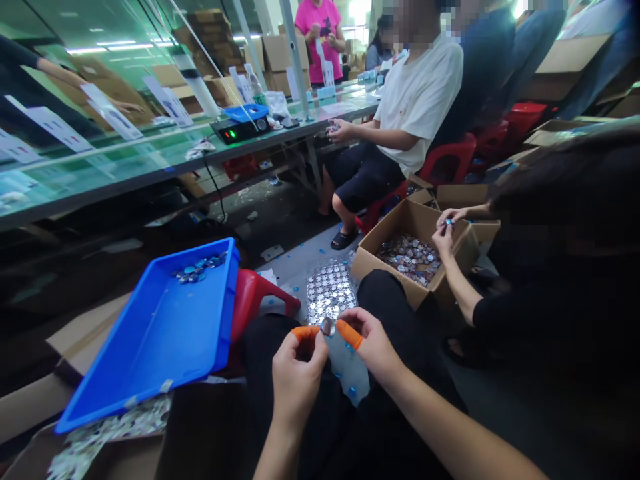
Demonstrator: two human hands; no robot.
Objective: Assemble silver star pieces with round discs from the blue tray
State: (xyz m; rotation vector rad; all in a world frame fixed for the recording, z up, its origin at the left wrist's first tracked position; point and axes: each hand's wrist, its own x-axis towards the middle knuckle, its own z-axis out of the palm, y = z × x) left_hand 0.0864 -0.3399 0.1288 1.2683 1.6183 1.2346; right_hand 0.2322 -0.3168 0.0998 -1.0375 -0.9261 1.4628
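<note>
Between my hands, above my lap, is a small shiny round metal piece (327,327). My left hand (299,373) pinches its left side, with an orange finger cot on one finger. My right hand (373,343) touches its right side, and an orange cot covers a finger there too. How firmly the right fingers grip it I cannot make out. Beyond my hands lies a clear tray (331,290) with rows of silvery pieces. To the left, a blue bin (165,333) holds several round shiny pieces (197,268) at its far end.
A red stool (253,300) stands under the blue bin. A cardboard box (390,227) of small metal pieces is at the right, beside a co-worker whose hands (445,233) hold a small piece. Another box (115,433) sits below the bin. A long workbench (150,160) and seated people lie beyond.
</note>
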